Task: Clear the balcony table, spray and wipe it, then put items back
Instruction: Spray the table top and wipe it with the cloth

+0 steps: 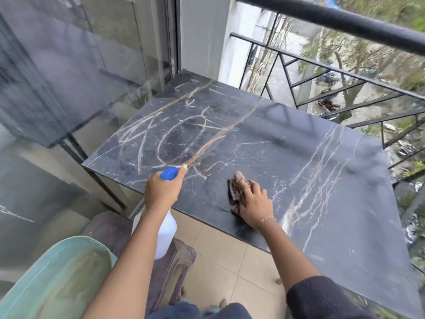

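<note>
The dark marble table top (287, 157) with pale veins fills the middle of the head view and carries nothing but a cloth. My left hand (162, 188) grips a white spray bottle (166, 233) by its blue trigger head (170, 173), held at the table's near left edge with the nozzle over the top. My right hand (251, 202) presses flat on a brown and black cloth (236, 187) lying on the table near the front edge. Part of the cloth is hidden under my palm.
A black metal railing (345, 21) runs along the far and right side of the table. Glass doors (69, 65) stand to the left. A green chair back (59, 279) and a dark wooden stool (177, 259) sit below left on the tiled floor (230, 261).
</note>
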`<state>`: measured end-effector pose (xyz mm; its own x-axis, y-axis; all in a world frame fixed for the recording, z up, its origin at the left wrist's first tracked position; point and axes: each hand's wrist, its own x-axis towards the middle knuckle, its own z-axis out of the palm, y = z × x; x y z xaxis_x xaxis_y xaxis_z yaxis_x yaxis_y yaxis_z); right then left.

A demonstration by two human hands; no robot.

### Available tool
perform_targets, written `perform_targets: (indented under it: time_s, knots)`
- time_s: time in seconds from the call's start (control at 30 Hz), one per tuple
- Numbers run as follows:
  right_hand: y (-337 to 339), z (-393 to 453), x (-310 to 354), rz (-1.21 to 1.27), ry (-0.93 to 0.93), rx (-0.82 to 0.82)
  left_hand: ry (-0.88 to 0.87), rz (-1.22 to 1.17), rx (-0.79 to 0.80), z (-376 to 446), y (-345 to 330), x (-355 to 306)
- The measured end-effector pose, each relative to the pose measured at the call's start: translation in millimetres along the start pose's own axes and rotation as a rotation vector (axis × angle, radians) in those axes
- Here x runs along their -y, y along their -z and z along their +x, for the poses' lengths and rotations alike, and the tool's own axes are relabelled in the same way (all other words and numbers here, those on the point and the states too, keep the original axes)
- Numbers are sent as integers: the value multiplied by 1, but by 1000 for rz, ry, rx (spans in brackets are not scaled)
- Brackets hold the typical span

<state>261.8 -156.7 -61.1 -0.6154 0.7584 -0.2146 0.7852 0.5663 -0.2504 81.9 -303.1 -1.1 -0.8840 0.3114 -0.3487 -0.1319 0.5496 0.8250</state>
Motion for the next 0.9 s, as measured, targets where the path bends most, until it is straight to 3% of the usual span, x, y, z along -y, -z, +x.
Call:
perform_targets:
  time_s: [0.2, 0.4, 0.6, 0.77, 0.9]
  knots:
    - [7, -76, -56, 31, -445, -170, -73, -14, 121, -24, -20, -15]
    - [-12, -96, -27, 81, -682, -209, -72, -2, 157, -29, -25, -9]
    - [-24, -55, 43, 67, -474, -138, -57, -18, 108, -21, -6, 6]
    - [-25, -8, 101, 73, -139, -10, -67, 20, 94, -12, 10, 20]
    - [-17, -16, 95, 4, 136, 64, -48, 39, 85, -14, 15, 22]
